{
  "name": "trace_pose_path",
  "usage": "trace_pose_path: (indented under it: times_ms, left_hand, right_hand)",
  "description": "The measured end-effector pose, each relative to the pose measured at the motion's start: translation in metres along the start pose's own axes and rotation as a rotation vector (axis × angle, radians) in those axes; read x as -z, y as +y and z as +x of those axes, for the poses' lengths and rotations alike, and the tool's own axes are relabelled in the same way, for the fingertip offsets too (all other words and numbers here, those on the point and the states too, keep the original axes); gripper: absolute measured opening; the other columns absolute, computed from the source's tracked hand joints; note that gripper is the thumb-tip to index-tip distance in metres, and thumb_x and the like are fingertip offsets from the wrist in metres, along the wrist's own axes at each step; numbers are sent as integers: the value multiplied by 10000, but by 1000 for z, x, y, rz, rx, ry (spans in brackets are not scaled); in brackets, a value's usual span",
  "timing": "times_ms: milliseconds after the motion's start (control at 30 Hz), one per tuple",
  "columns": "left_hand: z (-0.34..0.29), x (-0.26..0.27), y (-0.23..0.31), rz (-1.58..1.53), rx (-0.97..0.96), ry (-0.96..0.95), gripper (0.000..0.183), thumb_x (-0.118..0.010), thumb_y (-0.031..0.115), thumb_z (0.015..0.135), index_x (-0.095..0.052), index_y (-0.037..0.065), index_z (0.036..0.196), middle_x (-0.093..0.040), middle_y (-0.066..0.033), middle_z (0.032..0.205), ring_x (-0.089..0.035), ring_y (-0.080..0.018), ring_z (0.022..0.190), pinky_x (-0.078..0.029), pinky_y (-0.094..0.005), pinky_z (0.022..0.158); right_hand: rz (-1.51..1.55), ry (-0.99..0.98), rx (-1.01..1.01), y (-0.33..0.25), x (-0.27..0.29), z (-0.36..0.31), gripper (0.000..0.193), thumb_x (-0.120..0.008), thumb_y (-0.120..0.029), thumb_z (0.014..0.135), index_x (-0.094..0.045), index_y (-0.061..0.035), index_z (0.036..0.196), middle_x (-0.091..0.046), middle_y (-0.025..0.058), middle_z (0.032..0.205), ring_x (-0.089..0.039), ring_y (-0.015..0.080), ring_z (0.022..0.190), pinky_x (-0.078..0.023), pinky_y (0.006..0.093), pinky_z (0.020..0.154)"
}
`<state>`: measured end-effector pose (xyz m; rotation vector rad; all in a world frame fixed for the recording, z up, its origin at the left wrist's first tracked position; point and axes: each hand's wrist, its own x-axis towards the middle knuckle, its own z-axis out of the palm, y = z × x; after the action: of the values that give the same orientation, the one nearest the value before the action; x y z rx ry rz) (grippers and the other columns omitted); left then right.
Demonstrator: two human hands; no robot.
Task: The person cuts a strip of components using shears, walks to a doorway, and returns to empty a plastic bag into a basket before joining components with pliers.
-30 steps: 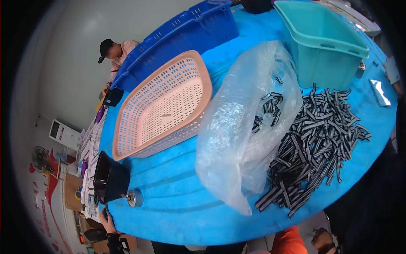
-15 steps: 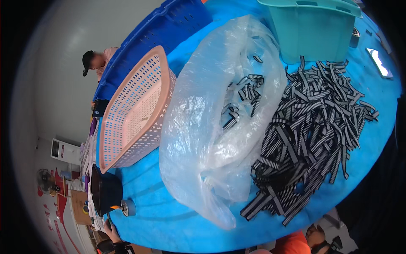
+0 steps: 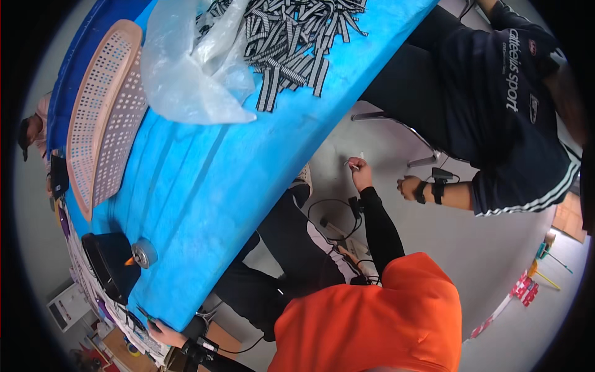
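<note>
Slim dark tool [image 3: 149,317] with a touch of green juts from the person's left hand [image 3: 163,333], whose fingers curl around it at the edge of the blue-covered counter [image 3: 211,186], near a black tub [image 3: 108,263]. (What kind of tool, I can't make out from here.) Close to the tub sits a round grey object [image 3: 144,253]. Further right, a clear plastic bag [image 3: 186,93] slumps against a heap of black-and-white striped strips [image 3: 288,53]. Past the counter's edge, the right hand [image 3: 359,176] is out over the grey floor [image 3: 446,248], fingers bent inward; I can't tell whether they pinch anything. Rightmost, a co-worker in a dark top [image 3: 477,124] extends a strapped forearm [image 3: 457,195].
</note>
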<state>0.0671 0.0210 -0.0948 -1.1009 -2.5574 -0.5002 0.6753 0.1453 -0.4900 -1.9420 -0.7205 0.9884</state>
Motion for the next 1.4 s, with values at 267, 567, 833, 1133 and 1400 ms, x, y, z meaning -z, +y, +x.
trace_pose_path:
  times_ms: [267, 567, 833, 1133, 1400]
  left_hand:
    - [-15, 11, -20, -30, -10, 119, 450, -491, 252, 854, -469, -68, 1170, -491, -242, 1130, -463, -367, 1042, -337, -412, 920]
    - [-125, 7, 135, -669, -241, -22, 179, -505, 45, 755, -519, -18, 922, -558, -140, 914, -521, -241, 826, -405, -331, 747]
    - [-76, -6, 431, -928, -583, -53, 654, -666, 271, 740, -359, -90, 1191, -468, -227, 1079, -458, -334, 993, -383, -402, 861]
    - [-36, -73, 510, -795, -381, -227, 579, -620, 252, 723, -430, -93, 1147, -527, -266, 1045, -519, -391, 953, -440, -437, 792]
    - [-18, -63, 525, -1082, -519, 40, 131, -485, 47, 783, -570, -24, 853, -536, -202, 764, -521, -380, 753, -411, -448, 671]
  right_hand:
    - [690, -263, 217, -174, 44, -81, 301, -421, 100, 785, -551, 77, 1055, -436, 126, 1218, -429, 210, 1145, -373, 340, 987]
    - [-37, 118, 1150, -426, 72, -67, 299, -440, 108, 764, -559, 34, 1028, -487, 170, 1139, -538, 254, 1011, -438, 286, 859]
    - [-307, 133, 1097, -494, 27, 2, 274, -576, -123, 710, -588, 33, 935, -571, 226, 998, -551, 341, 955, -436, 379, 838]
    - [-575, 46, 720, -551, -50, 48, 258, -623, -198, 692, -636, 41, 790, -618, 246, 866, -599, 366, 872, -488, 394, 767]
    - [-514, 125, 587, -533, -45, 66, 197, -558, -116, 720, -642, 1, 854, -624, 231, 872, -601, 349, 892, -484, 395, 777]
